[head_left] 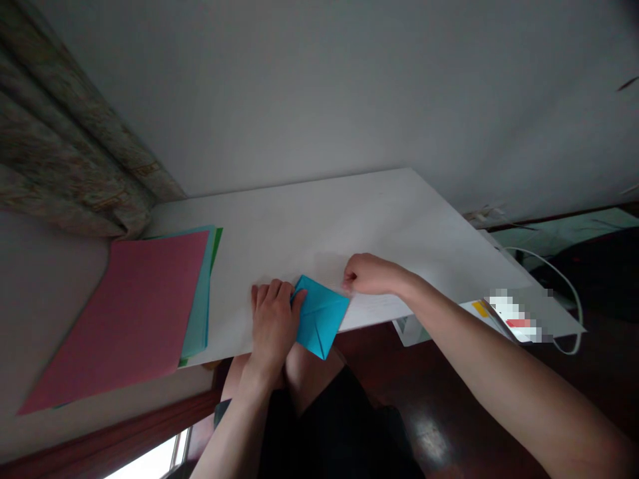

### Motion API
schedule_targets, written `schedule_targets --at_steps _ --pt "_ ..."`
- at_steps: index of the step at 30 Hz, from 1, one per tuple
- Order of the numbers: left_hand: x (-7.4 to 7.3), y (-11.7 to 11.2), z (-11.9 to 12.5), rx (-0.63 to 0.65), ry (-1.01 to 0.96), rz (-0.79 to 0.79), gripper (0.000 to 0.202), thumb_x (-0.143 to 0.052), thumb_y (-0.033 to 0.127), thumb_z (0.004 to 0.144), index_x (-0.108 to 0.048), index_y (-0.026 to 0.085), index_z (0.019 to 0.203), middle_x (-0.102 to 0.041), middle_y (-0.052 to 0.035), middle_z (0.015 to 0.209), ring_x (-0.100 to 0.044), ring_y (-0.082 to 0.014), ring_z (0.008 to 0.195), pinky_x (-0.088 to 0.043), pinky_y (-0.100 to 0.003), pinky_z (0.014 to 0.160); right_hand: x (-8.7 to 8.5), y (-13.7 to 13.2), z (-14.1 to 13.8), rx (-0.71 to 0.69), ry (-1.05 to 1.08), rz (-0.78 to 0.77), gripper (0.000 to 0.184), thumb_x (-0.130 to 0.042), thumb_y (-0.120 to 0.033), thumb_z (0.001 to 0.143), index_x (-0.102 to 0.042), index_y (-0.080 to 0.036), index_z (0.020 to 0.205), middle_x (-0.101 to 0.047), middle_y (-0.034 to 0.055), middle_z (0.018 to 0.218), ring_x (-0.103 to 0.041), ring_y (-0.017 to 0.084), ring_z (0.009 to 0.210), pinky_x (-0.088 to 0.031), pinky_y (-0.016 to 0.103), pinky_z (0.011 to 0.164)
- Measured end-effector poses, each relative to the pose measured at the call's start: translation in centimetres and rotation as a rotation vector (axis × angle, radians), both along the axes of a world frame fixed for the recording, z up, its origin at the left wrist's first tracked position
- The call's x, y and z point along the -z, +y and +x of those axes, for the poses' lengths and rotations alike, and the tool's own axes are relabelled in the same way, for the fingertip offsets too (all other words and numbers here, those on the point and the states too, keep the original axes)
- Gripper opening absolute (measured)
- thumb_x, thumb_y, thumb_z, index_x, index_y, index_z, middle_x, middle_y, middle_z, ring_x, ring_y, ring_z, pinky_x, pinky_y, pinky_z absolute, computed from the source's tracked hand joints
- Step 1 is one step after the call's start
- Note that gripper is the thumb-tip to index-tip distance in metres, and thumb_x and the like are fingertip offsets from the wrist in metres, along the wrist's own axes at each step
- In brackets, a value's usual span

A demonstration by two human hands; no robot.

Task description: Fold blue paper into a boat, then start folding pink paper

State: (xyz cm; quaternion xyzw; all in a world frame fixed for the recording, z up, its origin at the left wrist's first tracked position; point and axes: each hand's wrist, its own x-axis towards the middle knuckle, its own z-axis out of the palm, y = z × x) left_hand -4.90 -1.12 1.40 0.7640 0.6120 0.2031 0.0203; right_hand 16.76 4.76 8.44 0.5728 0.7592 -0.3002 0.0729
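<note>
Resting at the left of the blue folded paper, the left hand set its thumb on the paper's edge, fingers slightly bent; whether it gripped could not be determined. The paper overhung the near edge of the white desk. The right hand was positioned just beside the paper's right corner, fingers curled narrow; fingertip contact was unclear. At left, a pink sheet partly covered a light-blue sheet. Pixelation obscured an item at right. A patterned curtain hung far left.
</note>
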Motion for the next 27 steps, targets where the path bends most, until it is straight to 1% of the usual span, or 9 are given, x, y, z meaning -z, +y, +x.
schedule_targets --at_steps 3,5,10,13,15,18,21,24,27 --pt "-0.1 -0.1 0.1 -0.003 0.013 0.003 0.021 -0.054 0.034 0.097 -0.062 0.018 0.086 -0.062 -0.007 0.089 -0.055 -0.029 0.092 -0.04 -0.048 0.096 0.8 -0.2 0.9 0.022 0.253 0.059 0.013 -0.063 -0.019 0.079 -0.076 -0.017 0.082 -0.072 0.0036 0.072 -0.062 0.015 0.066 -0.039 0.024 0.059" --pt "-0.2 -0.1 0.2 -0.01 0.013 0.002 0.021 -0.053 0.034 0.097 -0.062 0.018 0.088 -0.063 -0.0071 0.09 -0.055 -0.0292 0.092 -0.04 -0.049 0.097 1.3 -1.0 1.2 0.043 0.337 0.08 0.01 -0.066 -0.022 0.079 -0.075 -0.017 0.08 -0.072 0.0017 0.07 -0.062 0.014 0.064 -0.04 0.024 0.059" --pt "-0.3 -0.2 0.2 -0.008 0.003 -0.001 0.021 -0.053 0.033 0.097 -0.063 0.017 0.088 -0.063 -0.007 0.09 -0.055 -0.0287 0.092 -0.04 -0.05 0.098 1.4 -2.6 0.8 0.097 0.232 0.126 0.009 -0.072 -0.024 0.077 -0.075 -0.02 0.069 -0.071 0.0003 0.065 -0.062 0.014 0.062 -0.037 0.025 0.056" --pt "-0.1 0.0 0.1 -0.004 -0.014 0.004 0.021 -0.053 0.032 0.097 -0.062 0.017 0.086 -0.062 -0.0066 0.088 -0.056 -0.028 0.091 -0.041 -0.049 0.096 1.2 -2.6 0.4 0.108 0.189 0.115 0.008 -0.073 -0.023 0.077 -0.075 -0.021 0.069 -0.071 0.0001 0.065 -0.062 0.014 0.061 -0.037 0.026 0.056" --pt "0.0 0.0 0.0 0.002 -0.042 0.009 0.02 -0.055 0.031 0.097 -0.061 0.017 0.083 -0.062 -0.0062 0.086 -0.056 -0.0273 0.089 -0.043 -0.047 0.094 1.4 -2.4 0.2 0.117 0.185 0.152 0.01 -0.07 -0.023 0.079 -0.075 -0.021 0.071 -0.072 0.0004 0.067 -0.062 0.014 0.061 -0.037 0.026 0.056" --pt "0.2 0.1 0.0 0.011 -0.102 0.013 0.018 -0.059 0.028 0.095 -0.061 0.017 0.081 -0.062 -0.0055 0.083 -0.057 -0.0262 0.087 -0.044 -0.046 0.092 1.8 -2.4 -0.4 0.165 0.234 0.208 0.013 -0.069 -0.03 0.082 -0.075 -0.021 0.076 -0.073 0.001 0.072 -0.062 0.014 0.064 -0.038 0.025 0.057" --pt "0.2 0.2 0.1 0.016 -0.164 0.018 0.016 -0.062 0.025 0.093 -0.06 0.018 0.079 -0.062 -0.0048 0.08 -0.057 -0.0245 0.084 -0.046 -0.043 0.089 2.1 -2.4 -1.6 0.22 0.246 0.205 0.016 -0.074 -0.038 0.079 -0.075 -0.022 0.076 -0.073 0.0008 0.072 -0.063 0.015 0.065 -0.038 0.025 0.056" --pt "0.1 0.4 -0.1 0.011 -0.231 0.003 0.019 -0.067 0.025 0.089 -0.059 0.018 0.073 -0.061 -0.0033 0.074 -0.057 -0.0225 0.078 -0.047 -0.037 0.08 2.0 -2.5 -3.0 0.238 0.151 0.218 0.012 -0.074 -0.034 0.076 -0.074 -0.022 0.073 -0.071 0.0002 0.068 -0.061 0.015 0.062 -0.036 0.026 0.054" --pt "-0.4 0.8 -0.5 0.02 -0.299 -0.062 0.022 -0.073 0.024 0.084 -0.059 0.019 0.068 -0.062 -0.0024 0.071 -0.058 -0.021 0.075 -0.047 -0.034 0.074 2.0 -2.5 -3.8 0.226 0.117 0.216 0.009 -0.073 -0.03 0.077 -0.074 -0.022 0.073 -0.07 -0.0006 0.066 -0.06 0.014 0.061 -0.035 0.026 0.055"
